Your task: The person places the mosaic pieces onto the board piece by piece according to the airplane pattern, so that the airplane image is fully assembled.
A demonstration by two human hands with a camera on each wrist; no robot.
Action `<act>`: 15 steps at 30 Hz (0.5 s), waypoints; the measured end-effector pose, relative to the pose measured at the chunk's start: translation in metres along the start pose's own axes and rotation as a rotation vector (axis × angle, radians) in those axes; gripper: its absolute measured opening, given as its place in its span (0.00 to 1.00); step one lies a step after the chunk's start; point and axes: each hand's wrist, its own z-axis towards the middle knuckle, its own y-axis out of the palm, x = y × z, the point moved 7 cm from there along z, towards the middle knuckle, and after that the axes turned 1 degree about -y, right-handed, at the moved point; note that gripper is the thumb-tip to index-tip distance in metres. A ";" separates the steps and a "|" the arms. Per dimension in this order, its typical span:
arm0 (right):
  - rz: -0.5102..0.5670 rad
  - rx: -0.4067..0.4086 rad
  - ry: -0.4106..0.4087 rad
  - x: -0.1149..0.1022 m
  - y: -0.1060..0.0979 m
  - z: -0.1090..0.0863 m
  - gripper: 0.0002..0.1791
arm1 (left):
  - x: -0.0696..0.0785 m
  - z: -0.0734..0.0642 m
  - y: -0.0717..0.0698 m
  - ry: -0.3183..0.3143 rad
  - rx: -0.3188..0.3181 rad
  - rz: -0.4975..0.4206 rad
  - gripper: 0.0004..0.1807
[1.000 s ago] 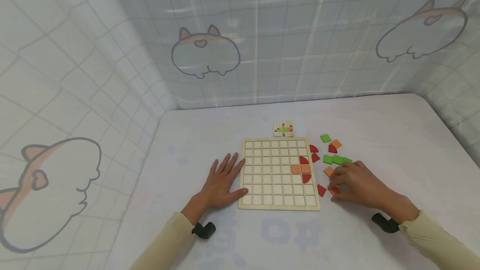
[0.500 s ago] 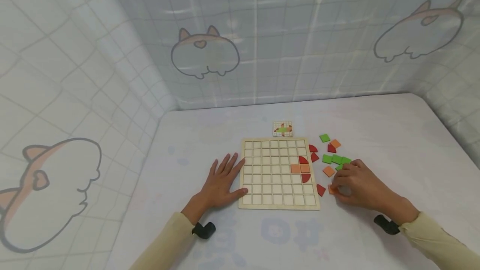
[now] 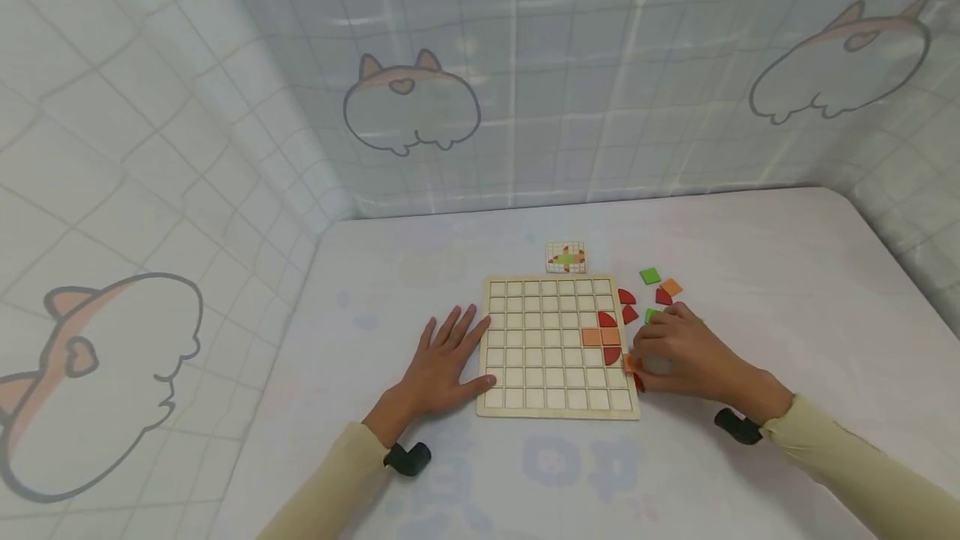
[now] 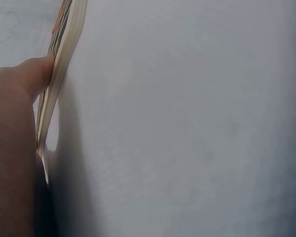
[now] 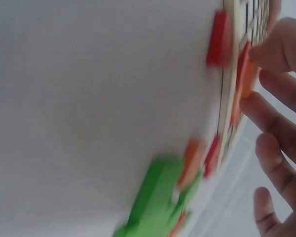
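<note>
A wooden grid board [image 3: 534, 377] lies on the table. Two orange square tiles [image 3: 592, 337] sit side by side in its cells near the right edge, with red quarter-circle tiles [image 3: 607, 320] above and below. My left hand [image 3: 442, 369] rests with fingers spread, index finger and thumb touching the board's left side. Between thumb and fingers, my right hand [image 3: 686, 357] pinches an orange square tile [image 5: 247, 79] at the board's right edge. Close by on the table is a red tile [image 5: 219, 39]. Green square tiles [image 5: 158, 197] are partly hidden by this hand in the head view.
A small pattern card [image 3: 566, 257] lies just beyond the board's far edge. Right of the board are loose red tiles [image 3: 626, 297], a green tile [image 3: 650, 276] and an orange tile [image 3: 671, 287]. Patterned cloth walls [image 3: 525, 107] enclose the table's back and sides.
My right hand has picked up an orange tile from the table and carried it left to the board's right edge. The left hand has stayed in place.
</note>
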 end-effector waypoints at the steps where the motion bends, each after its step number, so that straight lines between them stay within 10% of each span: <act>1: 0.011 0.009 -0.012 -0.002 0.003 0.003 0.10 | 0.000 0.000 0.000 0.000 0.002 -0.004 0.49; 15: -0.011 0.047 -0.057 -0.012 0.030 0.032 0.08 | 0.002 -0.001 -0.004 0.007 0.013 -0.011 0.48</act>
